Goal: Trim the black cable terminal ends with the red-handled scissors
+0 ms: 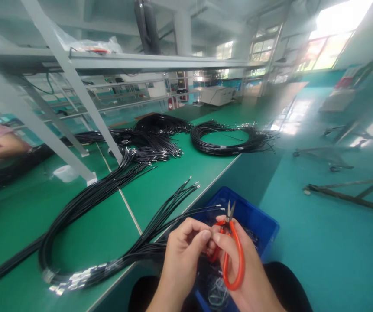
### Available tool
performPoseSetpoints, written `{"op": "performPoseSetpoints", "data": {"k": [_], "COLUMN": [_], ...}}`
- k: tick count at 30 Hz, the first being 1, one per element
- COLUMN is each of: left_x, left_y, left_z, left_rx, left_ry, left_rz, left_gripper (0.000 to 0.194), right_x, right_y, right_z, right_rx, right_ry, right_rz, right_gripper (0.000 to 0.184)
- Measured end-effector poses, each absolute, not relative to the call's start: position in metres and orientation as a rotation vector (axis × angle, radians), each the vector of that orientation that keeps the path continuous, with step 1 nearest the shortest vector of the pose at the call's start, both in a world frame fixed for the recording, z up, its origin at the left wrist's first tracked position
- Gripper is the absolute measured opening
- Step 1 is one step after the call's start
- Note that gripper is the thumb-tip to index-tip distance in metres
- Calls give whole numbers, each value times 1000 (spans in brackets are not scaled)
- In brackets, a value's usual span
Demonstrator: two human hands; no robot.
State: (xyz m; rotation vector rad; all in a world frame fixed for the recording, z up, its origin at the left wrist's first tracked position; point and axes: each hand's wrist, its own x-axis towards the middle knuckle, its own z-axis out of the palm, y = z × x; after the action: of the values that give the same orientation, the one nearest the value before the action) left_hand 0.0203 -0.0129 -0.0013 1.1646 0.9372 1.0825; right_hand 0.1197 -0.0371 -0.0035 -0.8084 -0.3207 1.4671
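Observation:
A pair of red-handled scissors (238,255) is in my right hand (243,260), blades slightly apart and pointing up and away. The fingertips of my left hand (186,245) are pinched together and meet those of my right; whatever lies between them is too small or hidden to make out. Black cables (160,225) with pale tips run off the table edge and pass behind my left hand. Below both hands stands a blue bin (267,236), with clear plastic scraps (218,292) visible in it.
On the green table (154,193) lie a long bent cable bundle (76,203), a coiled cable bundle (217,149) and more cable heaps (160,123). A white roll (66,173) sits near the shelf post (85,93). Another person's arm (6,147) shows at far left.

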Motion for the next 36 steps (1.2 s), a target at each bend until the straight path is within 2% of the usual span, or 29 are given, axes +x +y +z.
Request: {"op": "performPoseSetpoints", "data": {"k": [7,13,17,20,23,26,29,32,36], "left_x": [20,18,8,3,3,3,5,6,3], "left_y": [-15,-12,-10,-12,-11,-10,-12,-13,-11], "left_z": [1,1,0,0,0,0,-2,-6,-11], "left_rx": [1019,1076,1507,2067,2307,2064,1700,1485,1414], "left_ry": [879,852,1116,1271,1383,1401,1166,1035,1059], "left_rz": [1125,1086,1177,1198,1147,1129,975,973,968], "left_gripper": [12,12,4,19,20,15,10,8,11], "right_x": [123,126,126,126,125,124,124,124,126], "right_y": [-37,-36,-33,-33,-32,-32,-31,-30,-25], "right_z": [-10,-7,-7,-9,-9,-8,-6,-7,-8], "right_rx": [-799,-730,-719,-707,-698,-704,-712,-747,-936], "right_ry": [-294,-249,-184,-166,-151,-172,-217,-305,-447], "right_rz": [1494,1554,1570,1576,1566,1542,1557,1539,1322], "right_gripper": [32,19,16,17,18,18,15,15,28]}}
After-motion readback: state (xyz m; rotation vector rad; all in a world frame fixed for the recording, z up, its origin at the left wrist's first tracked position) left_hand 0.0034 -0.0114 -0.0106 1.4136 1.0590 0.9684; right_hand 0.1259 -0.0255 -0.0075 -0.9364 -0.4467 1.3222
